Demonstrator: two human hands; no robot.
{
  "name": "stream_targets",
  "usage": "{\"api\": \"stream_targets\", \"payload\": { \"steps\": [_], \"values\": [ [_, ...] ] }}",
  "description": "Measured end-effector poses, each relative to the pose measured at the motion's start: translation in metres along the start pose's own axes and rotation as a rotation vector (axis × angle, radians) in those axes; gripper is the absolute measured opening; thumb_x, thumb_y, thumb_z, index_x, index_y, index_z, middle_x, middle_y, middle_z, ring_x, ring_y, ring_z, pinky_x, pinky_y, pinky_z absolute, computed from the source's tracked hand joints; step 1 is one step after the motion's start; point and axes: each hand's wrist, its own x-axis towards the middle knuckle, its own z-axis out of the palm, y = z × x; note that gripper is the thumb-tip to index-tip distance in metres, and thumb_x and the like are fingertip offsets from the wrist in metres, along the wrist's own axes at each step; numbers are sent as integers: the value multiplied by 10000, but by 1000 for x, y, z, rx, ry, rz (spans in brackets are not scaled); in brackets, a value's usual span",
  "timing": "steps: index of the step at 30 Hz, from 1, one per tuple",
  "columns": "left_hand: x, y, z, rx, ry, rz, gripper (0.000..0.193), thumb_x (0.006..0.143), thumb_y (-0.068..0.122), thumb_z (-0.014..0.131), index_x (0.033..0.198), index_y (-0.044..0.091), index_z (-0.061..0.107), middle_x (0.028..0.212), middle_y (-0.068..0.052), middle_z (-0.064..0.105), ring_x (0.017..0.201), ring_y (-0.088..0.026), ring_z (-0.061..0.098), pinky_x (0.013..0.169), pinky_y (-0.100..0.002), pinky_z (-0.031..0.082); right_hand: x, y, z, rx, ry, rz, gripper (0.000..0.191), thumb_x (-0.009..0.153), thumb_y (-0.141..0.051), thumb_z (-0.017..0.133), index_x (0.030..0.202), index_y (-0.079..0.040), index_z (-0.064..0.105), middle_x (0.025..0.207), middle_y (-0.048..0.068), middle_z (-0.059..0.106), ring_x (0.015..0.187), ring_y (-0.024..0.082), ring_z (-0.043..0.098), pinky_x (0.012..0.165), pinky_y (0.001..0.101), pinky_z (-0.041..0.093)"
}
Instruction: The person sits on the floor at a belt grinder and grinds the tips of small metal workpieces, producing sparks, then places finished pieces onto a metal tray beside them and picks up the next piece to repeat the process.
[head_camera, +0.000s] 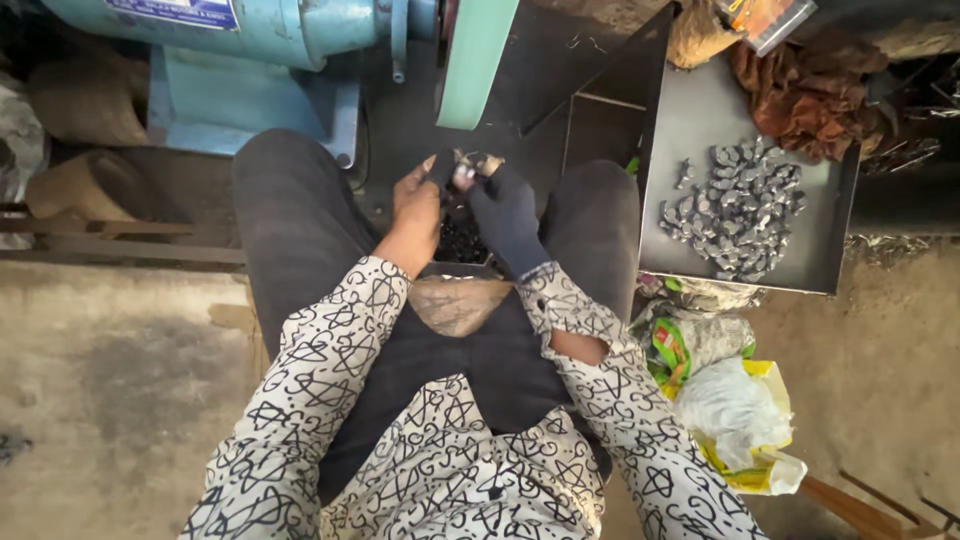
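Seated worker at a belt grinder (300, 40). The bare left hand (418, 200) and gloved right hand (505, 210) together pinch a small metal piece (464, 172) just under the green belt (475, 60), above a lap container of dark parts (460, 240). The tray (690, 120) of grey pieces (735, 205) sits within right-hand reach; the knees bound the working gap.

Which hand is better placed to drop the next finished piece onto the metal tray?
Probably the right hand. It wears a dark glove and sits on the tray's side, nearer the pile of grey metal pieces. The bare left hand would have to cross over it.
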Motion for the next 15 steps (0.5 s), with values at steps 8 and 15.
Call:
{"api": "stream_targets", "payload": {
  "steps": [8,15],
  "values": [
    [-1,-5,7,-218,-249,-96,371,1059,65,454,1401,116,590,1346,-32,612,1206,-163,583,1030,-366,468,59,22,-12,554,-49,220,260,1062,-286,589,1119,-42,662,816,6,635,646,107,600,570,270,510],
    [-21,7,16,26,-240,87,628,841,-73,431,1425,104,582,1358,-57,616,1223,-161,598,1047,-321,472,14,20,-18,-208,4,2,274,1069,-250,618,980,0,688,765,63,674,694,145,621,616,288,524]
  ]
}}
